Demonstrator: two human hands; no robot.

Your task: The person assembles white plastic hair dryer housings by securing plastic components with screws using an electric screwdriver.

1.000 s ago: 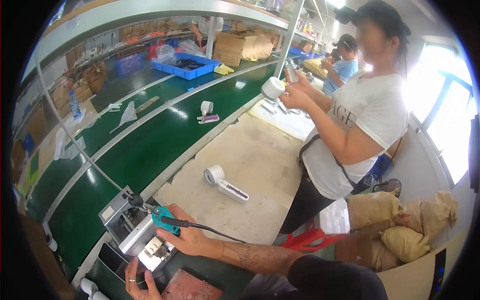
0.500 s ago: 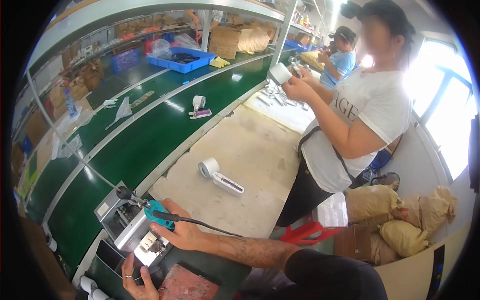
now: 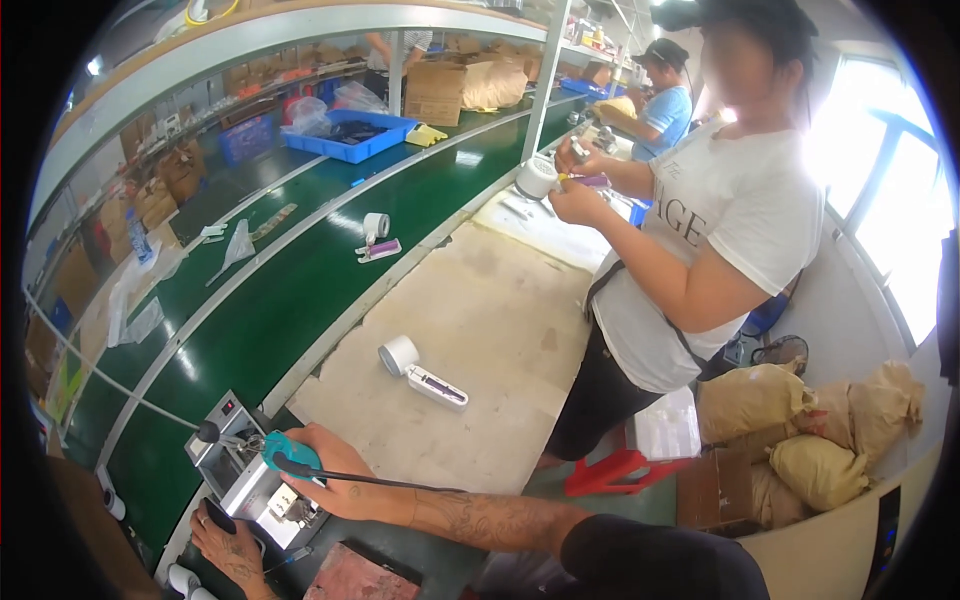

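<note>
With the right hand [image 3: 325,458], curled closed, grips a teal tool [image 3: 283,445], lower left of the frame; with the left hand [image 3: 228,550], half-curled, touches a dark flat object [image 3: 219,515], hold unclear. For the tool: lies up and right of the left hand; looks foreshortened, so cannot tell long axis or pointing. Just below: silver housing [image 3: 247,492].

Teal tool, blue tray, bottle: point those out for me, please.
Teal tool [image 3: 287,445]: head view, on its teal body.
Blue tray [image 3: 345,152]: head view, on its near wall.
Bottle [image 3: 138,236]: head view, on the middle of its side.
</note>
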